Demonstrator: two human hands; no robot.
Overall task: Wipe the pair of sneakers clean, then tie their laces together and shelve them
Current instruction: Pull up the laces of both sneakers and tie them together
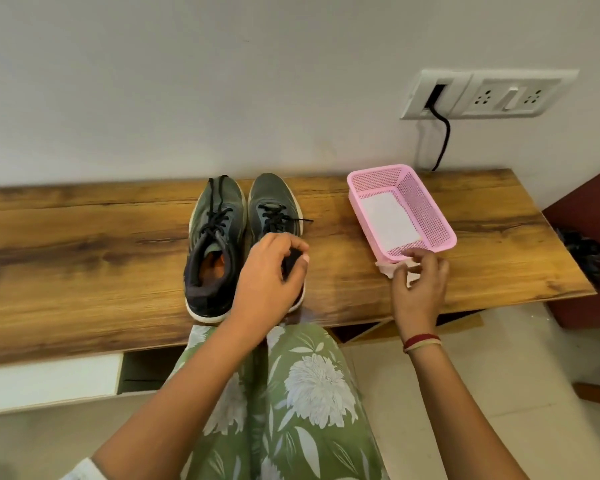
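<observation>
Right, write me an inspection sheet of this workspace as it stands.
Surface: wooden bench top, against the wall.
Job's things: sneakers side by side, toes to wall, laces loose; wipe at basket's near edge.
Clutter: pink basket holding a white sheet.
Hands: left hand grips heel of sneaker nearer the basket; right hand pinches wipe.
Cables: black cable from wall socket down behind bench.
Surroundings: white wall, tiled floor.

Dark grey-green sneakers [243,233], black laces [219,220]; pink mesh basket [426,202]; brown woodgrain bench [84,237]; green white-floral garment [291,393].
</observation>
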